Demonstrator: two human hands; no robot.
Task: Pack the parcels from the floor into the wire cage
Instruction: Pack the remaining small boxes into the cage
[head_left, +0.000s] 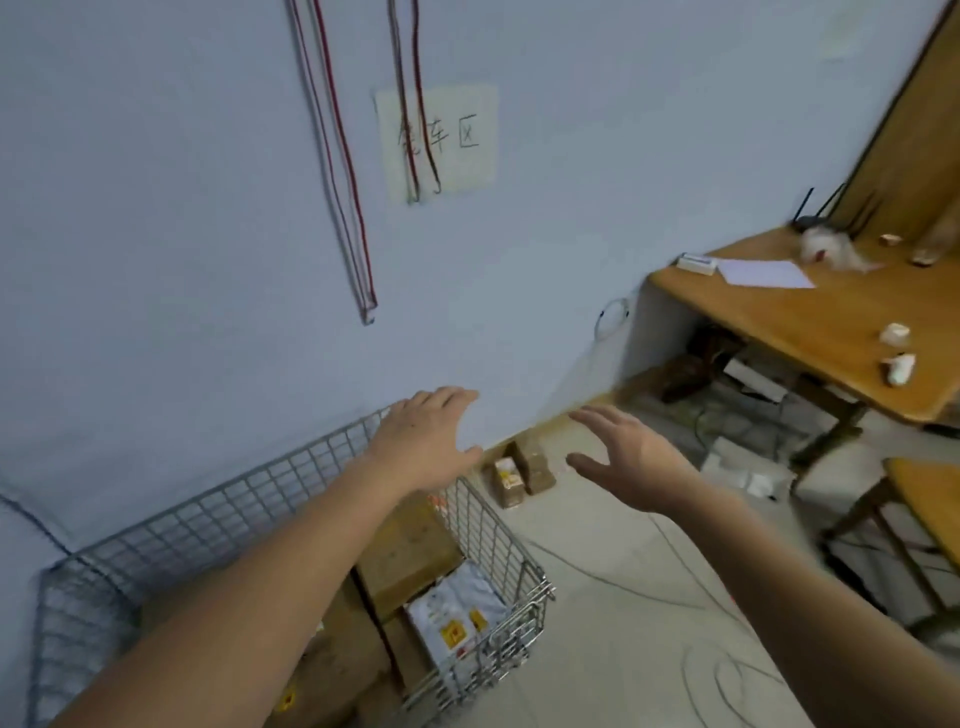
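The wire cage (488, 525) stands against the blue wall at lower left and holds several brown cardboard parcels (410, 556) and a white plastic mailer (457, 618). Two small brown parcels (519, 470) stand on the floor by the wall, just past the cage's right end. My left hand (423, 439) is stretched out over the cage's far corner, fingers straight, holding nothing. My right hand (628, 457) is raised to the right of the floor parcels, fingers spread, also holding nothing. Both hands are above the floor parcels and apart from them.
A wooden desk (810, 322) with papers, a router and small items stands at right, with clutter and white packets (748, 467) beneath. A wooden stool (924, 499) is at far right. Cables trail over the floor (649, 597). Cords and a paper sign hang on the wall.
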